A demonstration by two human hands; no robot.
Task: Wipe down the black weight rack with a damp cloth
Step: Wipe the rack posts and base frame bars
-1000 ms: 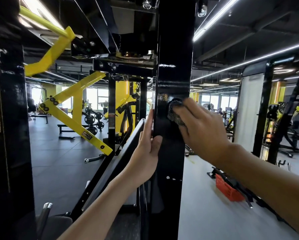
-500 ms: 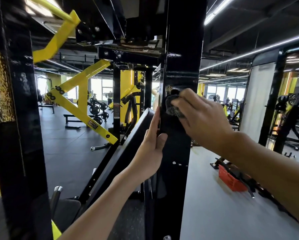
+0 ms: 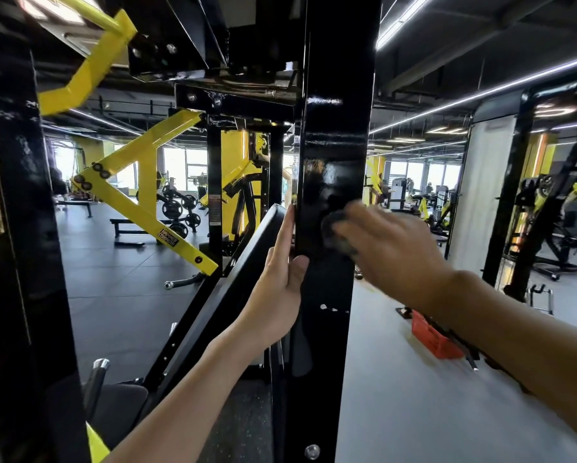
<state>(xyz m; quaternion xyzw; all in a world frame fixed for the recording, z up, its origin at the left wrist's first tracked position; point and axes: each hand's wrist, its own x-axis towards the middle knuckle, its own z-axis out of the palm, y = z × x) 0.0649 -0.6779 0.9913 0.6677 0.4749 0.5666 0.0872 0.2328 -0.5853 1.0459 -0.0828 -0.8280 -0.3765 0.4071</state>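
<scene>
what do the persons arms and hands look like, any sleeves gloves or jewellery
Both forearms are bare to the frame edge: no sleeves, no gloves. The left hand shows no ring, watch or band. The right hand is motion-blurred, so small details cannot be told.

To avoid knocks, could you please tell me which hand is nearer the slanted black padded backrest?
Left. The left hand rests on the edge of the glossy black upright post, beside the backrest; the right hand, holding a dark cloth, is across the post.
</scene>
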